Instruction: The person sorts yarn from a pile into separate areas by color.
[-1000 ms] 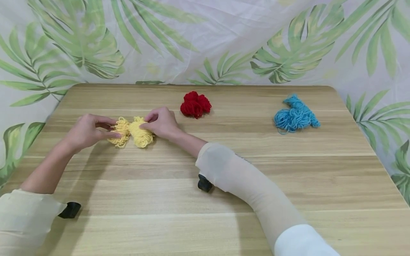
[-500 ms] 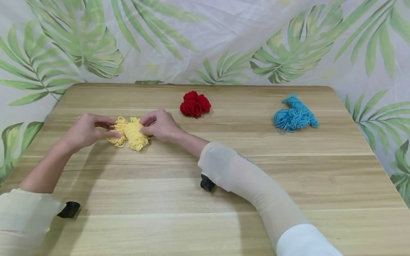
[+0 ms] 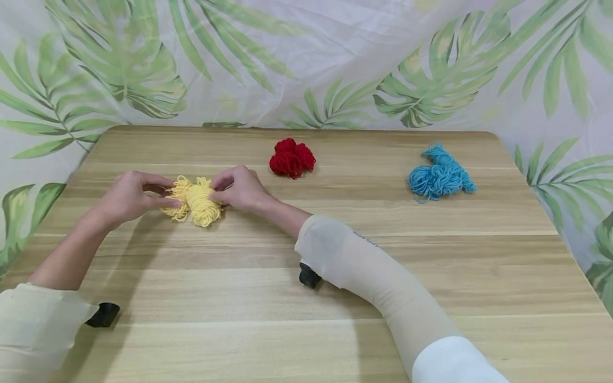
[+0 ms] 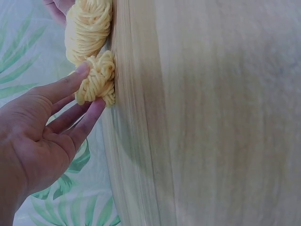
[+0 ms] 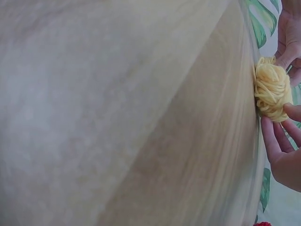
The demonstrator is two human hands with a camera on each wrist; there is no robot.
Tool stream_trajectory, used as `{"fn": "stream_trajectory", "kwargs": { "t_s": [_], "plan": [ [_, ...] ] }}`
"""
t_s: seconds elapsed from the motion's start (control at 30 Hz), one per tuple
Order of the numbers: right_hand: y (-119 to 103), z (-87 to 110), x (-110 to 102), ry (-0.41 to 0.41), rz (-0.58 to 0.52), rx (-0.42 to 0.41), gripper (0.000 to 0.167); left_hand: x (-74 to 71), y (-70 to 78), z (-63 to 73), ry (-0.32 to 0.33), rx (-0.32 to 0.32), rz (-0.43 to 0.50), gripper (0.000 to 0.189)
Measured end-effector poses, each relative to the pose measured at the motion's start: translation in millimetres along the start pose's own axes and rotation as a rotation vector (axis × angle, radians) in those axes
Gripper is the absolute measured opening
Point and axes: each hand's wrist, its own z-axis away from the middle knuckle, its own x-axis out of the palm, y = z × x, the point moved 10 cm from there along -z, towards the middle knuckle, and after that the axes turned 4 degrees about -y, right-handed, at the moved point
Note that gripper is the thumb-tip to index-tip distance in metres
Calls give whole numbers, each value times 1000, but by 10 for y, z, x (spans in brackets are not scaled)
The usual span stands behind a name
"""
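Note:
Two bundles of yellow yarn lie side by side on the left part of the table, pressed close together in the head view. My left hand (image 3: 126, 199) pinches the looser, loopy left bundle (image 3: 180, 187) between thumb and fingers; in the left wrist view, the thumb is on one side of this yarn bundle (image 4: 102, 77) and fingertips are on the other. My right hand (image 3: 244, 189) grips the outer side of the rounder right bundle (image 3: 203, 205). From the right wrist, that yarn bundle (image 5: 273, 89) hides most of the left one.
A red yarn bundle (image 3: 291, 158) lies near the back middle of the wooden table (image 3: 268, 340). Farther right is a blue yarn bundle (image 3: 440, 175). A leaf-patterned cloth (image 3: 335, 48) hangs behind the table's back edge.
Over the last second, my right hand has shifted the right yellow yarn bundle left, closing the gap to the other one. My left hand has stayed in place on its bundle.

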Motion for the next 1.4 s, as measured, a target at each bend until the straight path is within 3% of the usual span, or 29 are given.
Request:
{"fn": "stream_trajectory", "kwargs": {
  "t_s": [0.3,0.53,0.67,0.87,1.03,1.4],
  "plan": [
    [24,27,-65,-4,40,-7,19,10,11,-26,-11,11,-8,49],
    [56,102,-188,-11,1,-20,27,-15,6,-46,-17,10,-27,52],
    [78,173,-294,-16,-15,-32,29,-39,33,-54,-5,31,-18,50],
    [55,340,-507,-39,67,-83,26,-98,90,-80,38,26,20,43],
    [73,510,-702,-47,134,-119,23,-131,240,-90,107,22,24,37],
    [261,845,-1077,-70,206,-111,20,-23,739,-131,223,166,3,26]
  ]
}}
